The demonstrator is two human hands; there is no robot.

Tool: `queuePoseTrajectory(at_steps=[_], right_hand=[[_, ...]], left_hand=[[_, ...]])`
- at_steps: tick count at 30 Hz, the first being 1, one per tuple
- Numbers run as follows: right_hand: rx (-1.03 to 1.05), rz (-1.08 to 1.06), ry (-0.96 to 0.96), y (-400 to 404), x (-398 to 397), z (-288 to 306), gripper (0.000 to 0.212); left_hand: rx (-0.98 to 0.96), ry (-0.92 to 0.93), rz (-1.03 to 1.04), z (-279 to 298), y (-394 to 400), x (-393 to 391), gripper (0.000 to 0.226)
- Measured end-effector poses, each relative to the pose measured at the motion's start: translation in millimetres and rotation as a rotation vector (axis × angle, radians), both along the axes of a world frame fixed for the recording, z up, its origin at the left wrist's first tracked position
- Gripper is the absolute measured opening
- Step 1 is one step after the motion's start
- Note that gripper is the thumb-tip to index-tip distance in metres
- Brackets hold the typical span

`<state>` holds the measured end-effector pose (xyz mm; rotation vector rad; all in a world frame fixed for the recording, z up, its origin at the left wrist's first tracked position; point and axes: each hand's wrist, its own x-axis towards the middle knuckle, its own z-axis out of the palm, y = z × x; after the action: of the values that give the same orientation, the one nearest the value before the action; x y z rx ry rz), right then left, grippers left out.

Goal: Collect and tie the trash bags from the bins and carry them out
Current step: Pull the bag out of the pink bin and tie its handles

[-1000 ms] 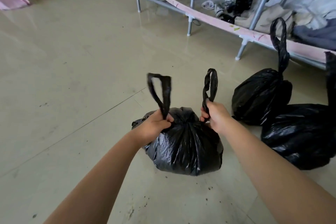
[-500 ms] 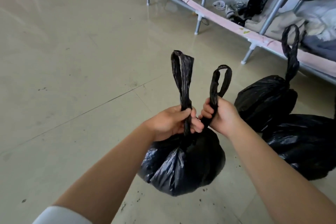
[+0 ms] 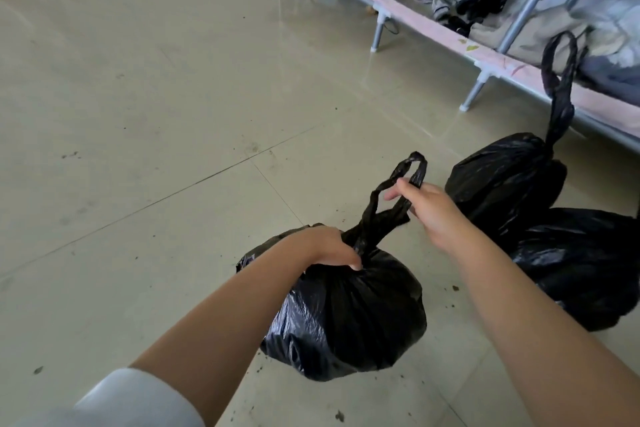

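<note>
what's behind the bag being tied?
Behind the near bag, right of it, two more black bags sit on the floor; beyond them a metal rack with clothes. Bag contents are hidden.

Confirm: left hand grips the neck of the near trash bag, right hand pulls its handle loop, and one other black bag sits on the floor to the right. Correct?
Not quite. The head view shows two other black bags at the right, a far bag and a second bag, not one. The rest holds: left hand grips the near bag at its neck, right hand pulls its handle loop.

A metal rack (image 3: pixel 381 14) of heaped clothes (image 3: pixel 519 31) stands on the speckled tile floor (image 3: pixel 156 114).
</note>
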<state>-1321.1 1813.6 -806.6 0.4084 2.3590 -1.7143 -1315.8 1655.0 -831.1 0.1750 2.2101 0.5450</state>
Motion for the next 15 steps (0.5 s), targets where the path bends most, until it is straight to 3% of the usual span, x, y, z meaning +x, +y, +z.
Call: queuePoseTrajectory(at_steps=[2,5,10,12,15], right_hand=[[-0.025,0.029,-0.01,-1.3,-1.1,2.4,0.046],[-0.27,0.023,-0.006,-5.5,-2.4,15.3,0.047],[-0.291,-0.013,-0.003,3.2,-3.8,21.9,0.033],[-0.074,0.105,-0.015,8.8,-0.5,16.5,0.018],[0.355,0.52,-0.14,6.6,5.8,11.1,0.044]], left_hand=[[-0.139,0.179,-0.08,-4.7,3.8,4.7,0.064],[-0.259,0.377,-0.121,-8.5,11.5,14.5,0.069],[-0.198,0.436,-0.003,-7.2,9.8,17.6,0.054],[-0.092,0.389,0.037,-5.2,5.6,16.0,0.053],[0.169,0.294,0.185,-1.7,-0.5,12.3,0.048]])
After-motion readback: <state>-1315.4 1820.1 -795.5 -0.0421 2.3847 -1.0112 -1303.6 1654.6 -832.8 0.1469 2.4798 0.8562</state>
